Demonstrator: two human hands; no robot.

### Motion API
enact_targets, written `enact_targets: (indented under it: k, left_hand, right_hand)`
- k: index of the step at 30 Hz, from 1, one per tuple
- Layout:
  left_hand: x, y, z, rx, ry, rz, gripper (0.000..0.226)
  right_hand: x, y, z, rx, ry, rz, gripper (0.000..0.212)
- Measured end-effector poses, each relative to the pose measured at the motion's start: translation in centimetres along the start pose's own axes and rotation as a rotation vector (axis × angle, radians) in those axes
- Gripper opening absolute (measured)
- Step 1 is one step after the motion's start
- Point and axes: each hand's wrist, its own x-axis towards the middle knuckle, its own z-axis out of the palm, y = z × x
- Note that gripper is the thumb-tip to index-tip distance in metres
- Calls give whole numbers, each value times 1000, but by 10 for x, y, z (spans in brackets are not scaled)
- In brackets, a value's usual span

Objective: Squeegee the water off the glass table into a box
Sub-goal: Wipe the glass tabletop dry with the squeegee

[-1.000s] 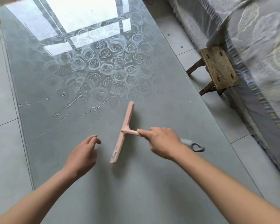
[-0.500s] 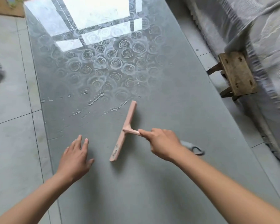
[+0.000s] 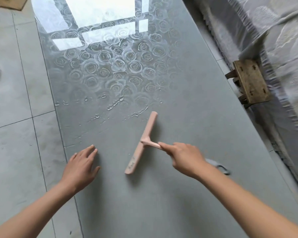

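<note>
Matte grey floor tiles [image 3: 10,134] with thin grout lines fill the 9 o'clock side, and a brown cardboard corner [image 3: 9,2] shows at 11 o'clock. The left hand [image 3: 81,167] lies palm down at 7 o'clock, fingers straight and slightly spread, holding nothing, on the near left edge of the glass table [image 3: 162,203]. The tabletop is a long, glossy grey slab with a rose pattern under its far half and bright window glare at 12 o'clock. Thin, broken streaks of water [image 3: 115,103] cross the glass near the centre, at 11 o'clock from the squeegee [image 3: 144,133]. This is a smooth pink plastic T. Its straight blade is on the glass and runs from 1 to 7 o'clock. The right hand [image 3: 184,159], at 4 o'clock from the blade, grips the handle with its forefinger laid along the neck. The handle's grey looped end sticks out behind the wrist. At 2 o'clock a worn wooden stool [image 3: 250,81] stands against a grey leaf-patterned cloth [image 3: 282,40].
</note>
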Motion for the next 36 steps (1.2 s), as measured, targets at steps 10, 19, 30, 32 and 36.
enact_targets:
  k: [10,19,30,32,36]
  left_hand:
    - [-7,-30,-10,-75,83,29,59]
    - [-13,-63,-2,-162,90,-54,48]
    - [-17,-45,-35,-101,-1,127,51]
    - [-14,-40,-38,-69,-4,148,51]
    - [-10,2,-56,6,-3,204,51]
  right_hand:
    - [-25,-1,-19,-39,5,151,56]
    - [44,-100,-10,-4,-1,3,52]
    - [-54,-21,-25,99,-47,327,39]
    - [-68,-7,-20,151,-53,396,39]
    - [-110,30,-10,308,5,474,41]
